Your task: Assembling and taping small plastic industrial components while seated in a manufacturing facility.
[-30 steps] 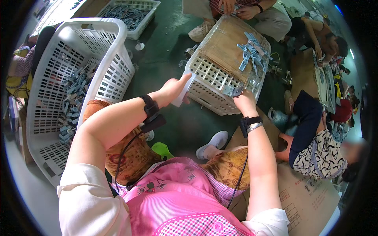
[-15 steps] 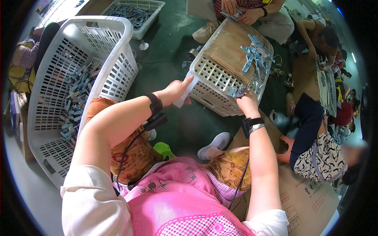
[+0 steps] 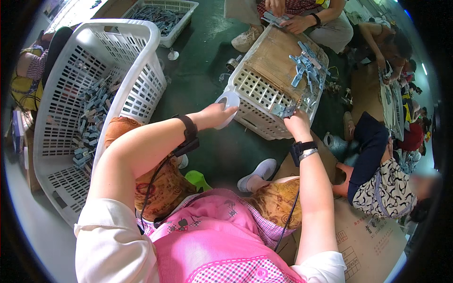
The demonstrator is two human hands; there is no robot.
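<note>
My left hand (image 3: 212,116) is closed on a roll of clear tape (image 3: 230,104), held beside the near left corner of an upturned white plastic crate (image 3: 259,120). My right hand (image 3: 297,124) is closed at the crate's near right edge, its fingertips hidden. What it grips there I cannot make out. Just left of those fingertips lies a shiny grey piece (image 3: 281,111). A brown board (image 3: 271,59) covers part of the crate's top. On the right side of that top lies a heap of pale blue clip-like parts (image 3: 306,66).
At the left stands a large white basket (image 3: 141,70) with many grey-blue parts (image 3: 92,118) inside. Another white basket (image 3: 181,28) of parts sits behind it. Across the crate, a co-worker's hands (image 3: 295,22) handle similar parts. Another seated person (image 3: 377,174) is at the right.
My left hand has turned the tape roll, so its round face now shows instead of its edge. My right hand has stayed in place. The co-worker's hands have shifted slightly.
</note>
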